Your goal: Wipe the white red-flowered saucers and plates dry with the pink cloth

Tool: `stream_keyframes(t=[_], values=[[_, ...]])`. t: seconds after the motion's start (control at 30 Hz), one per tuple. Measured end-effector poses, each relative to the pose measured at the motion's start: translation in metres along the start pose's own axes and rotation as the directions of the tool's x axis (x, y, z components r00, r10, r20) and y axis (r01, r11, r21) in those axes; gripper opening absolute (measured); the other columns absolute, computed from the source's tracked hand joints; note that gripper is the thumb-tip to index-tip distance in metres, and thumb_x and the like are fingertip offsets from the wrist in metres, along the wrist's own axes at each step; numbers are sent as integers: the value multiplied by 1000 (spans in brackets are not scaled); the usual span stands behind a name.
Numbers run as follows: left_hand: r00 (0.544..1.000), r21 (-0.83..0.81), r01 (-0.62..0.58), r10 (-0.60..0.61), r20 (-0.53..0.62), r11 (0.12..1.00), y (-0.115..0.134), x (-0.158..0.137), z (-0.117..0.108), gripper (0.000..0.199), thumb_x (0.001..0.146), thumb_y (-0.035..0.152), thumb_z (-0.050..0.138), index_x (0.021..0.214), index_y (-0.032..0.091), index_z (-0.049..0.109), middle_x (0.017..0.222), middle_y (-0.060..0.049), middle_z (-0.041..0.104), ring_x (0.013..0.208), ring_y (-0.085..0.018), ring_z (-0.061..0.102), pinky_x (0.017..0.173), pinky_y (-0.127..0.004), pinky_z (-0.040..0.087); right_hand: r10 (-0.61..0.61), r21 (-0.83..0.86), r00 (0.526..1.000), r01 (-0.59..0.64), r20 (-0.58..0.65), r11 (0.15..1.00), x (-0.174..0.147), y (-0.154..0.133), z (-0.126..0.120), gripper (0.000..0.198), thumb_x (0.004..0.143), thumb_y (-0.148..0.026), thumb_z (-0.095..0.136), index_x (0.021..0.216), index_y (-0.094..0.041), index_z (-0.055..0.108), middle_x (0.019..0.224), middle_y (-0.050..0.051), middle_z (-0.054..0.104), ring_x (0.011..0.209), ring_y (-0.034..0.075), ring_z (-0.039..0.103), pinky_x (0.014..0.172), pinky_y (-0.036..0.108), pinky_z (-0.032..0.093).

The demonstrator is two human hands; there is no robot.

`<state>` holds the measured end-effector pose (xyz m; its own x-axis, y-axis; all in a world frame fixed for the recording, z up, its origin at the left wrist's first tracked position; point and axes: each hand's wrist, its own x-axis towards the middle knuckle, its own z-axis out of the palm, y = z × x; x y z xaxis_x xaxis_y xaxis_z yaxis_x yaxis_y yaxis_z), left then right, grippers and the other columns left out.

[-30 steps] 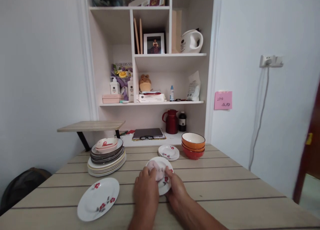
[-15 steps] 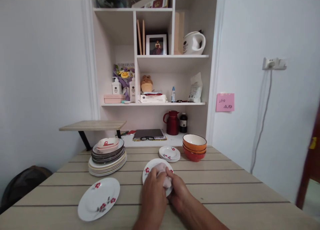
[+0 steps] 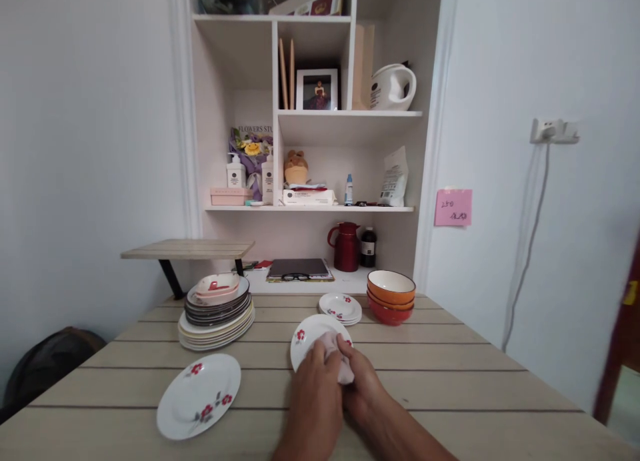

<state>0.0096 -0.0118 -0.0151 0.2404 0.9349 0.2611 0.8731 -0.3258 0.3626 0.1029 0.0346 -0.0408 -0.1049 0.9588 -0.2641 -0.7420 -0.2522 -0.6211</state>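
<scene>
My left hand [image 3: 317, 387] is closed on a pale pink cloth [image 3: 345, 367], pressing it against a white plate [image 3: 313, 327] with red flowers. My right hand [image 3: 365, 384] grips the near right rim of that plate, thumb on top beside the cloth; its other fingers are hidden underneath. The plate is tilted a little above the table. To the left, an oval white plate [image 3: 200, 394] with red flowers lies flat. Just beyond my hands stands a small stack of flowered saucers [image 3: 340, 306].
Stacked plates [image 3: 215, 331] topped by small pink-edged dishes [image 3: 217, 284] stand at the left, near a raised wooden shelf [image 3: 187, 249]. Orange and red bowls [image 3: 391, 297] are piled at the right. A red jug [image 3: 347, 247] and a laptop [image 3: 299, 268] sit at the back.
Both hands, the cloth and the held plate have shifted slightly right. The cloth has moved toward the plate's near right side. The view has shifted a little.
</scene>
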Motion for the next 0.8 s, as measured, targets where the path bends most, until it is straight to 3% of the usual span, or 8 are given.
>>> stream_keyframes(t=[0.2,0.47,0.63,0.8], values=[[999,-39,36,-37,-24,999,-2,3,-2,50,81,9,45,124,29,59,132,-5,51,115,-22,51,97,-31,40,28,-39,999,-26,32,999,-9,0,7,28,85,-36,61,87,-9,68,69,10,75,67,22,70,67,31,53],[976,180,217,-207,-74,959,-10,7,-12,43,86,12,45,125,21,57,126,-11,55,109,-25,56,91,-35,41,-115,-82,993,114,-12,990,1,11,5,25,83,-34,64,91,-11,67,71,7,76,59,19,68,60,29,51],[995,116,98,-101,20,988,-8,5,-7,43,84,13,47,124,24,55,143,-9,43,118,-23,52,93,-32,43,-87,-22,995,85,-58,996,2,6,2,21,84,-34,63,86,-13,66,68,6,75,59,19,68,61,29,52],[1000,-15,-12,13,23,1000,-5,3,-1,47,80,10,47,123,26,56,131,-6,49,113,-21,53,93,-30,43,6,-14,997,-5,82,1000,-2,2,0,27,81,-38,67,84,-11,68,70,9,75,70,23,71,68,30,53]])
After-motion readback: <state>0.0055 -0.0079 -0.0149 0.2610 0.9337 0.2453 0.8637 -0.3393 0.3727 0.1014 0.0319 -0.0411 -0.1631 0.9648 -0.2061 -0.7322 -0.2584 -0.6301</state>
